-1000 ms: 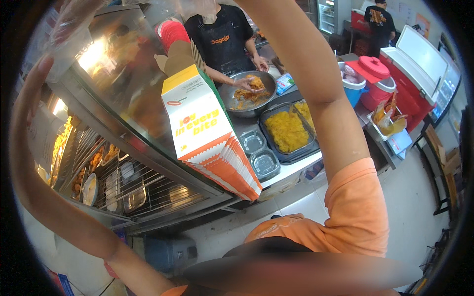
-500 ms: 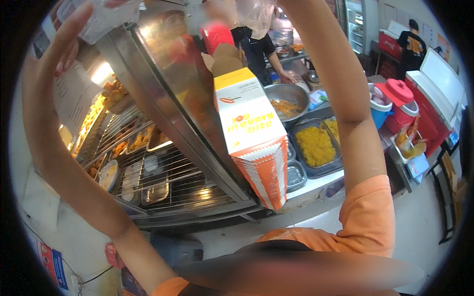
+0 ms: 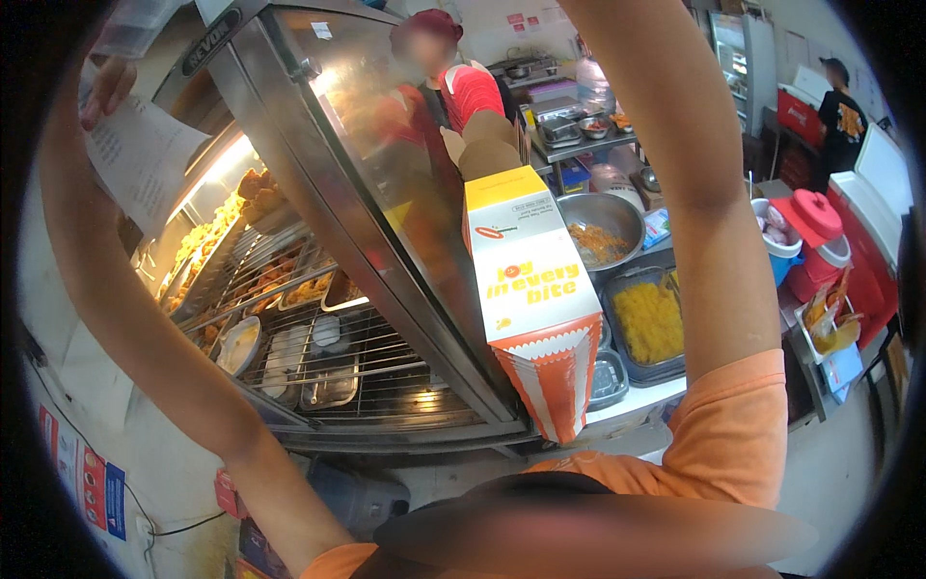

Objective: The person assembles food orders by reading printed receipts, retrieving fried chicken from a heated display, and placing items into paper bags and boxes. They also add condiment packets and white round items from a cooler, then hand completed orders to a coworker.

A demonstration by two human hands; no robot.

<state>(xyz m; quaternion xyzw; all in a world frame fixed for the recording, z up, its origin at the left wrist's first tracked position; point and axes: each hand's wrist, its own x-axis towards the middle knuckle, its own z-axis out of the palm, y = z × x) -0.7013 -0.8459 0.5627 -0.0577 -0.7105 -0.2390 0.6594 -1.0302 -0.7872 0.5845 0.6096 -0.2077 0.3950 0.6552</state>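
My left hand (image 3: 108, 92) is raised at the upper left, its fingers curled at the top of a white printed paper slip (image 3: 145, 164). Just above those fingers is a clear plastic container (image 3: 137, 27), cut off by the picture's edge; whether the hand grips it too cannot be made out. My right arm reaches up past the top edge, so that hand is out of sight. Between my arms stands a glass-sided food warmer (image 3: 386, 289) with fried food (image 3: 222, 222) on its racks. Beside it rise stacked paper food boxes (image 3: 535, 251), white, yellow and orange-striped.
A steel bowl (image 3: 632, 227) of orange shreds and a tray (image 3: 648, 314) of yellow food sit on the counter to the right. Beyond are coolers (image 3: 873, 207). One person in a dark red cap (image 3: 424, 29) stands behind the warmer; another (image 3: 837, 116) is at the far right.
The view has shifted, so the warmer and boxes sit lower and further right. The clear plastic bag at the top is out of sight. More of the paper slip shows below my left hand.
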